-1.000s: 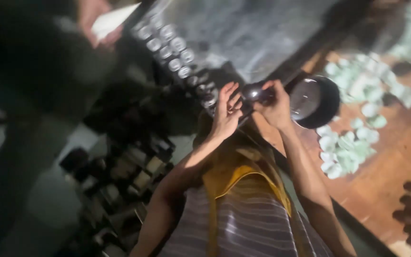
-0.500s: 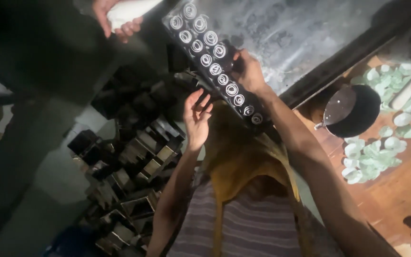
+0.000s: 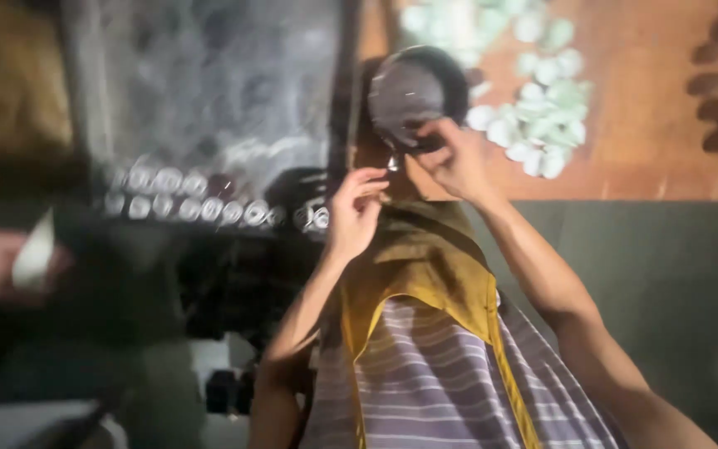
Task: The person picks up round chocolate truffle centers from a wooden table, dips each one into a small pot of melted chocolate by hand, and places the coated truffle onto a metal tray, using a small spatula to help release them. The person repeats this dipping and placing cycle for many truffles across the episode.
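Head view, looking down over my own chest. My right hand (image 3: pixel 452 160) is raised to the near edge of a round, dark metal pan (image 3: pixel 413 93) with a dull grey inside; my fingers curl about its lower rim, apparently pinching it, though blur hides the exact grip. The pan lies at the edge of a reddish-brown wooden board (image 3: pixel 641 125), just beside the dark frame of a large grey, smeared tray (image 3: pixel 209 83), so it sits within easy reach of both hands. My left hand (image 3: pixel 352 209) hovers just below and left of the pan, fingers loosely bent and holding nothing that I can make out; a small shiny piece (image 3: pixel 393 161) hangs between the two hands, too blurred to identify. The hands are thus close but not touching.

Pale green, rounded lumps (image 3: pixel 542 125) lie clustered on the board right of the pan, with dark brown rounds (image 3: pixel 716 91) farther right. A row of small round silvery cups (image 3: pixel 209 206) runs along the tray's near edge. At far left another person's hand (image 3: pixel 10 262) holds a pale object (image 3: pixel 33 254). My mustard-yellow apron (image 3: pixel 425 266) over a striped shirt fills the foreground.
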